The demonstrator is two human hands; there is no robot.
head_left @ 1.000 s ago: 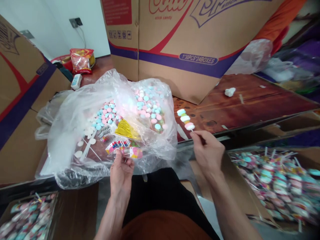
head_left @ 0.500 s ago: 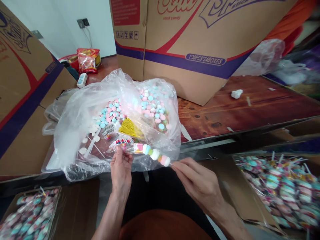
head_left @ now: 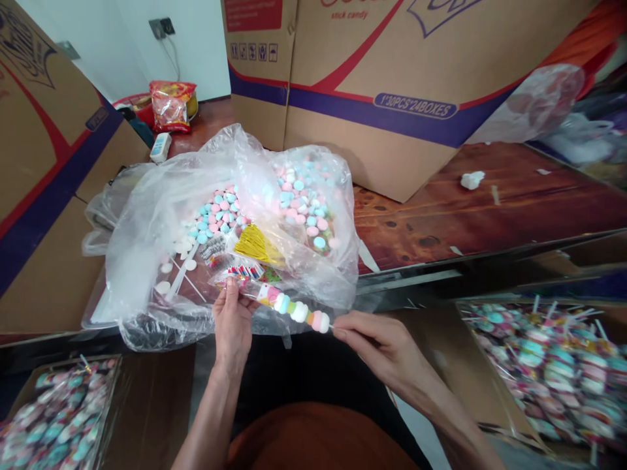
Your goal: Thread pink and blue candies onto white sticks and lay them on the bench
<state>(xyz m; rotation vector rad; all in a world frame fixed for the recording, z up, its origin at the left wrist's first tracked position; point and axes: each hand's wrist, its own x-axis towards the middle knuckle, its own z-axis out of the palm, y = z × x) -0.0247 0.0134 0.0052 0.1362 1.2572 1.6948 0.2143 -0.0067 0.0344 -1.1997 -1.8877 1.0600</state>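
A marshmallow skewer (head_left: 297,311) with white, pink, blue, green and orange pieces slants across the middle, in front of my body. My right hand (head_left: 375,339) pinches its thin stick at the lower right end. My left hand (head_left: 233,312) is closed on a clear printed wrapper (head_left: 249,287), thumb on top; the skewer's upper left end lies inside it. Just beyond are more printed wrappers (head_left: 243,268) and a bundle of gold twist ties (head_left: 255,243). Loose pink, blue and white marshmallows (head_left: 219,212) lie in a large clear plastic bag (head_left: 142,215), with white sticks (head_left: 182,275) near them.
Large cardboard cartons (head_left: 353,124) stand at the back and on the left (head_left: 44,196). Boxes of wrapped marshmallow skewers sit low on the right (head_left: 563,372) and left (head_left: 59,418). A red snack packet (head_left: 172,108) and a crumpled white scrap (head_left: 473,179) lie on the wooden table (head_left: 416,228).
The skewer's upper left end has gone slightly further into the wrapper. Both hands keep their hold, and the whole view has shifted a little.
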